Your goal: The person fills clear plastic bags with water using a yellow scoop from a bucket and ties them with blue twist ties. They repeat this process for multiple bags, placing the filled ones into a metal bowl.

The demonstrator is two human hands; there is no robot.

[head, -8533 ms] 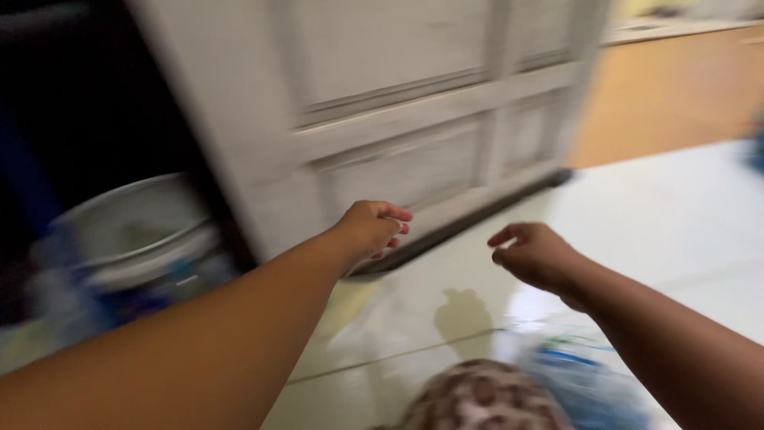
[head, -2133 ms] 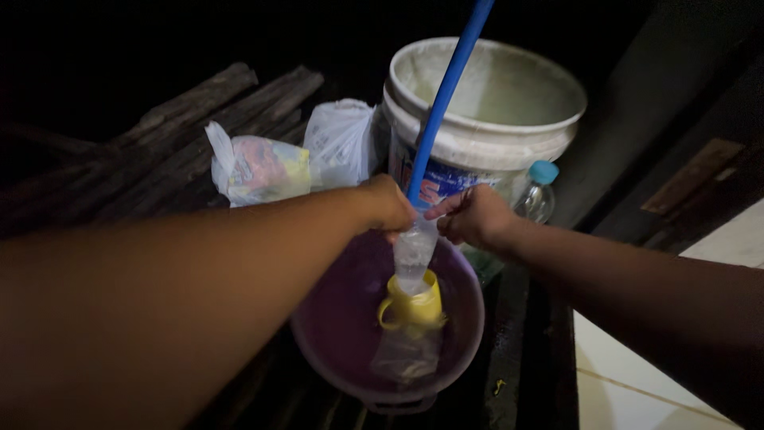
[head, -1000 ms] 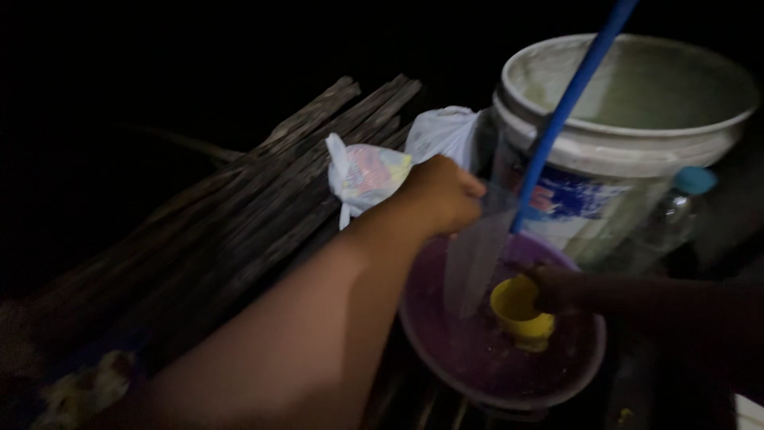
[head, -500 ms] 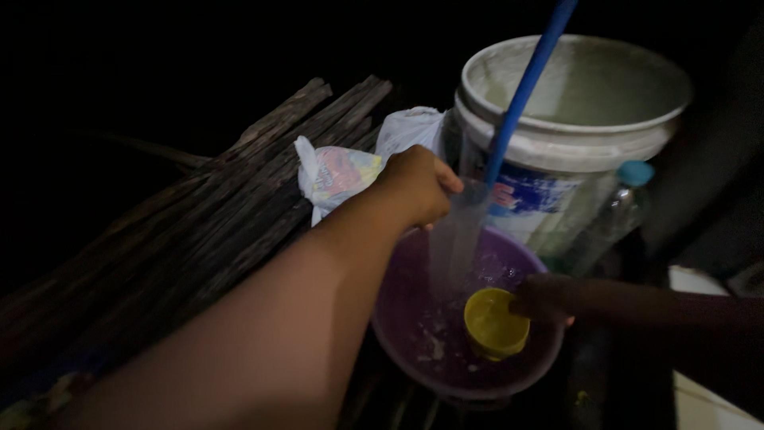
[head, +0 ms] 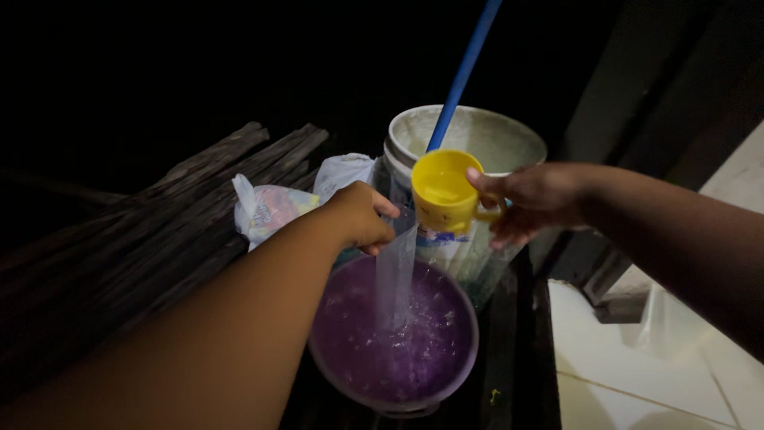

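Yellow cup (head: pixel 444 191) of water raised above a purple basin (head: pixel 394 338).
Right hand (head: pixel 532 201) grips its handle, fingers closed, in front of a white bucket (head: pixel 477 135); left hand (head: pixel 360 215) pinches the top of a clear plastic bag (head: pixel 395 275) hanging into the basin.

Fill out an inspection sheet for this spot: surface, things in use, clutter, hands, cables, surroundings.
Surface: dark wooden planks, dimly lit.
Things in use: yellow cup holding water, raised above the purple basin; clear bag hanging over the basin.
Clutter: two tied plastic bags, white bucket, blue pole in front of it.
Hands: left hand grips the clear bag's top; right hand holds the cup's handle.
Cables: nothing seen.
Surroundings: white tiled floor at right; the rest is dark.
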